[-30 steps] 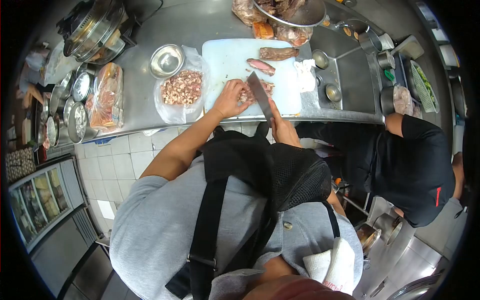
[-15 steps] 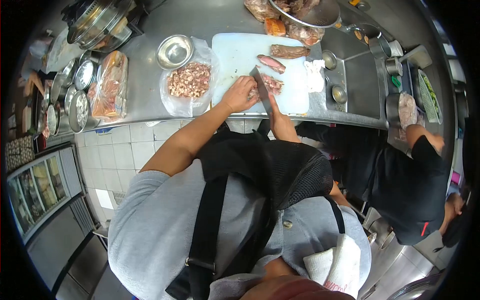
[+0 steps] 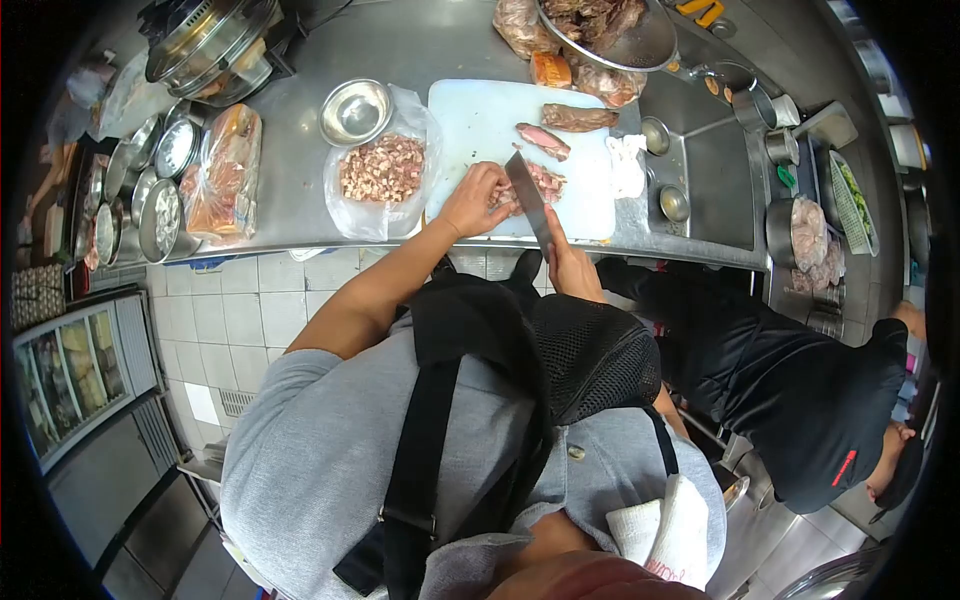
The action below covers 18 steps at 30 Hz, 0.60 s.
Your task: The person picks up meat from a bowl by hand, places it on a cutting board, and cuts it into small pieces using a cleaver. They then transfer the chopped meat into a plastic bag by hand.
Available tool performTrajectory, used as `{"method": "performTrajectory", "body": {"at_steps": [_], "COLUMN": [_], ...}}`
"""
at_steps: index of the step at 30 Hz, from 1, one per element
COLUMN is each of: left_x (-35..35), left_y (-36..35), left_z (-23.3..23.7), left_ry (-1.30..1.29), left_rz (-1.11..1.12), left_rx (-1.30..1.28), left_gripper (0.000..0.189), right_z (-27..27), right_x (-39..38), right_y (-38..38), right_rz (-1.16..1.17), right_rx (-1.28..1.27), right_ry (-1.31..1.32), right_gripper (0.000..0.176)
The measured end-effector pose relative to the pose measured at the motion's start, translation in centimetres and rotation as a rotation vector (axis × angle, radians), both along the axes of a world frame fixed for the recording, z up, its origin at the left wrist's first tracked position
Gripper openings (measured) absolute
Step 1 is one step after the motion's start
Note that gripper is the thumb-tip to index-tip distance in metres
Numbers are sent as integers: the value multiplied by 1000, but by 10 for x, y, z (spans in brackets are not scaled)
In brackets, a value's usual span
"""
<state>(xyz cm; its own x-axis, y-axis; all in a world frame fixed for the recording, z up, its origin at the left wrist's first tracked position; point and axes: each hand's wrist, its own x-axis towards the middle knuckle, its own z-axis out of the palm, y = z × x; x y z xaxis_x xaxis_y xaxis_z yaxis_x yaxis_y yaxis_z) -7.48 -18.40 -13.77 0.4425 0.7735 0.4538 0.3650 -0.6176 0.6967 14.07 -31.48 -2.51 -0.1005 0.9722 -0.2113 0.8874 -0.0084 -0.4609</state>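
My right hand [image 3: 572, 266] is closed round the handle of a broad-bladed kitchen knife [image 3: 527, 198], whose blade slants up and left over the white cutting board [image 3: 467, 118]. Beside the blade, my left hand [image 3: 474, 203] has its fingers curled down on pieces of meat at the board's near edge. Chopped meat [image 3: 547, 183] shows just right of the blade. Farther back on the board lie a cut piece with a pink face [image 3: 543, 141] and a longer brown piece of meat [image 3: 579, 118].
Left of the board, diced meat [image 3: 382, 168] lies on a plastic bag near a steel bowl [image 3: 356, 112]. A white cloth [image 3: 627, 166] sits between board and sink [image 3: 712, 190]. A large pan of meat [image 3: 640, 55] stands behind. At right is a co-worker in black [image 3: 800, 390].
The knife blade has tipped slightly, still beside my left hand. The co-worker's arm has drawn back from the pot at the right, and their body has shifted. My view has moved slightly.
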Motion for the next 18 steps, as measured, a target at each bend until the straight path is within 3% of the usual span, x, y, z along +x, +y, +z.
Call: {"method": "performTrajectory", "body": {"at_steps": [3, 9, 14, 18], "left_x": [-3, 1, 2, 0], "left_y": [-1, 0, 0, -1], "left_z": [2, 0, -5, 0], "left_ry": [14, 43, 97, 67], "left_rz": [-38, -48, -38, -51], "left_rx": [-66, -28, -12, -57], "left_gripper": [41, 37, 37, 41], "right_z": [20, 9, -37, -43], "right_x": [-10, -13, -20, -17], "right_y": [0, 0, 24, 34], "right_rz": [-22, -5, 0, 27], "right_rx": [-22, -93, -68, 37], "right_ry": [-25, -19, 13, 127], "right_gripper": [76, 81, 85, 84]}}
